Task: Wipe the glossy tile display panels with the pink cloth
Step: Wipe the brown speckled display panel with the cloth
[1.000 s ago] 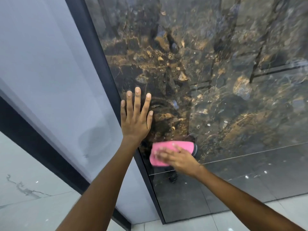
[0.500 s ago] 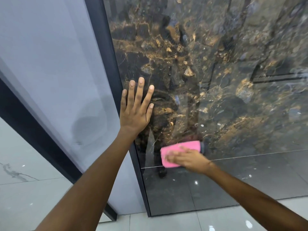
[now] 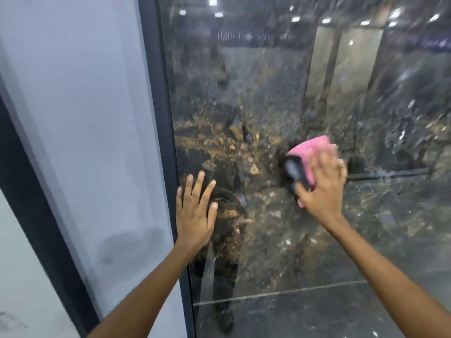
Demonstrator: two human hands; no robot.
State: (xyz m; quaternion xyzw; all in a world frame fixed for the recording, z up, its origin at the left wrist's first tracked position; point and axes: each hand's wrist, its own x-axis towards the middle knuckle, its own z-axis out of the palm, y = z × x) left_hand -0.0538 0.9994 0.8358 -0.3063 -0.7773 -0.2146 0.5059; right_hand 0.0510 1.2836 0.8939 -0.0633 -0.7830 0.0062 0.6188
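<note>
Pink cloth (image 3: 310, 154) sits at about 2 o'clock from frame centre, pressed against the dark marbled panel (image 3: 268, 240) under the right hand (image 3: 322, 186), whose grip is blurred, fingers laid over the cloth. Left hand (image 3: 195, 215), at 7 o'clock of the cloth, lies flat with fingers spread, beside the dark frame strip (image 3: 158, 93)

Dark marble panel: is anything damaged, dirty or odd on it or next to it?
No cracks or chips show on the dark marble panel. The shapes in it are reflections of lights and the room. The left hand lies flat at its left edge; the right hand presses the pink cloth on it. The pale grey panel shows only a faint smudge.
</note>
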